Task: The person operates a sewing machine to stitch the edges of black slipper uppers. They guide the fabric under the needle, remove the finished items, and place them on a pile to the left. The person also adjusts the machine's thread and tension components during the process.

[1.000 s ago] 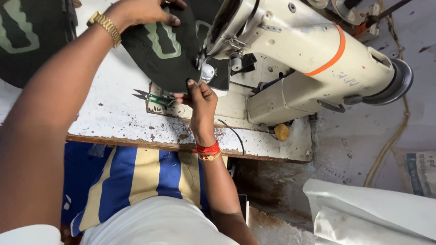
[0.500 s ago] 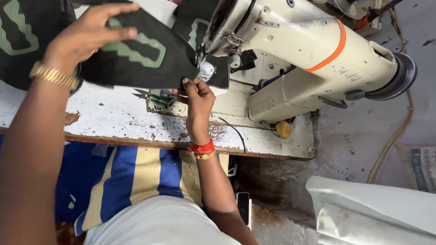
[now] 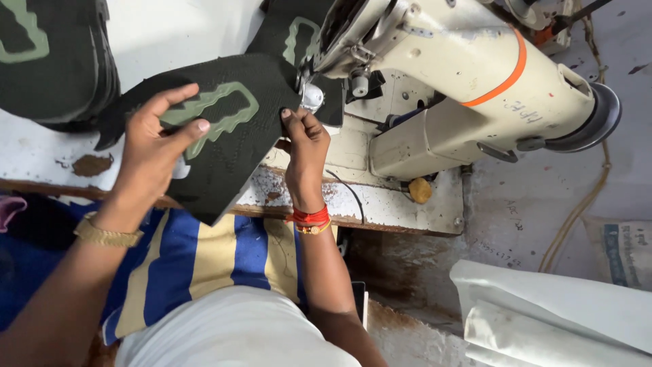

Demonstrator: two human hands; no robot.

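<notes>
A black fabric piece (image 3: 231, 156) with a pale green patch (image 3: 217, 112) lies across the front of the worn white table (image 3: 380, 204), its lower corner hanging over the edge. My left hand (image 3: 159, 146) rests flat on it, fingers spread over the green patch. My right hand (image 3: 304, 146) pinches the piece's right edge just below the needle area (image 3: 311, 95) of the cream sewing machine (image 3: 462, 81). A gold watch is on my left wrist, red thread bands on my right.
A stack of similar black pieces with green patches (image 3: 47, 61) sits at the far left of the table. Another such piece (image 3: 292, 34) lies behind the machine head. White sacks (image 3: 557, 312) lie on the floor at lower right, a cord (image 3: 577, 217) beside them.
My left hand has swung the black piece down and toward me, from the table's back to its front edge. The scissors seen earlier are now covered. My right hand stays by the needle.
</notes>
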